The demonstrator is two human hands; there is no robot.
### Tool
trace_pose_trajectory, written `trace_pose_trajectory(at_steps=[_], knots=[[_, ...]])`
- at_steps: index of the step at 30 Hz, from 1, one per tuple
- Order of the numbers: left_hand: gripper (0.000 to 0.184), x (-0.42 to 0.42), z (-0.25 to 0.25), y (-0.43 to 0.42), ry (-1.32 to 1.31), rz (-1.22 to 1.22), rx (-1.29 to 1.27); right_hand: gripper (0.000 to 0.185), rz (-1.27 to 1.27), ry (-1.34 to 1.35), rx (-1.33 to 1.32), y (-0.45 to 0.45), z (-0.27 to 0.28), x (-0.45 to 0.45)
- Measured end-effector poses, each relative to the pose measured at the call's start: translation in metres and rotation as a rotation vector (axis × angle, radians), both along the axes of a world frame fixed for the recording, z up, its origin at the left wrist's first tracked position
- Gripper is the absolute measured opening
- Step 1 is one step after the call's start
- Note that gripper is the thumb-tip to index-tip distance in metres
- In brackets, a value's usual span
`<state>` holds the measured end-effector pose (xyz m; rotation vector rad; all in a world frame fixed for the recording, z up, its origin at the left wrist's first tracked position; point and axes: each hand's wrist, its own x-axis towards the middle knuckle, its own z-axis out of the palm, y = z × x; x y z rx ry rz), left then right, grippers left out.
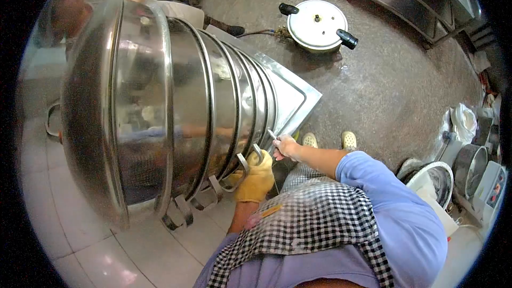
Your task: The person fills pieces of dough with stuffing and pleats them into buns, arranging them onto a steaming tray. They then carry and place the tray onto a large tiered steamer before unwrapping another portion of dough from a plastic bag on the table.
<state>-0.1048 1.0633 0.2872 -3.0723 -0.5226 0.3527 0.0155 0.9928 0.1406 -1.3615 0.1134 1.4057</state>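
Note:
A tall stack of round metal steamer tiers [186, 85] with a domed lid [88, 112] fills the left of the view. Curved handles stick out from the tiers on the side facing me. My left hand [256, 178], in a yellow work glove, is closed around a steamer handle [258, 152] low on the stack. Bare and dusted with white, my right hand [287, 148] is closed at a thin metal handle [272, 135] near the stack's base. Its fingertips are partly hidden. The steamer stands on a square metal base [293, 93].
A white pressure-cooker-like pot [317, 24] with black handles stands on the floor, with a hose beside it. Behind the steamer is another person [176, 13]. A metal table [405, 0] is at upper right. A basin [434, 181] and a scale-like device [489, 184] are at right.

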Motion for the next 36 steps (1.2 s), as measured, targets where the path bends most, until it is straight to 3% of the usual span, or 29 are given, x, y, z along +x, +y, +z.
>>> trace_pose_trajectory(at_steps=[19, 24, 26, 28, 30, 31, 32, 34, 35, 36], knots=[[0.026, -0.005, -0.002, 0.013, 0.005, -0.015, -0.012, 0.026, -0.012, 0.022, 0.019, 0.022, 0.002, -0.015], [0.026, -0.012, 0.000, 0.015, 0.002, -0.023, -0.033, 0.019, 0.053, -0.113, 0.056, 0.024, -0.002, -0.022], [0.026, -0.020, 0.003, 0.018, -0.008, -0.007, -0.057, 0.021, 0.053, -0.081, 0.080, 0.021, 0.009, -0.017], [0.026, -0.044, 0.007, 0.025, -0.019, 0.047, -0.101, 0.035, 0.208, -0.256, 0.108, 0.020, 0.012, -0.019], [0.026, -0.080, 0.013, 0.046, -0.011, 0.153, -0.151, 0.038, 0.243, -0.260, 0.120, 0.021, 0.014, -0.016], [0.026, -0.102, 0.019, 0.062, 0.011, 0.230, -0.146, 0.035, 0.338, -0.397, 0.199, 0.011, 0.009, -0.009], [0.026, -0.126, 0.030, 0.086, 0.030, 0.324, -0.109, 0.031, 0.202, -0.246, 0.133, 0.004, 0.007, -0.010], [0.026, -0.174, 0.071, 0.137, 0.055, 0.524, 0.116, 0.025, 0.246, -0.250, 0.033, -0.038, 0.020, 0.004], [0.026, -0.192, 0.105, 0.166, 0.050, 0.605, 0.302, 0.024, 0.268, -0.412, -0.017, -0.061, 0.012, 0.009], [0.026, -0.209, 0.146, 0.190, 0.040, 0.667, 0.528, 0.024, 0.325, -0.548, 0.073, -0.093, -0.057, 0.016]])
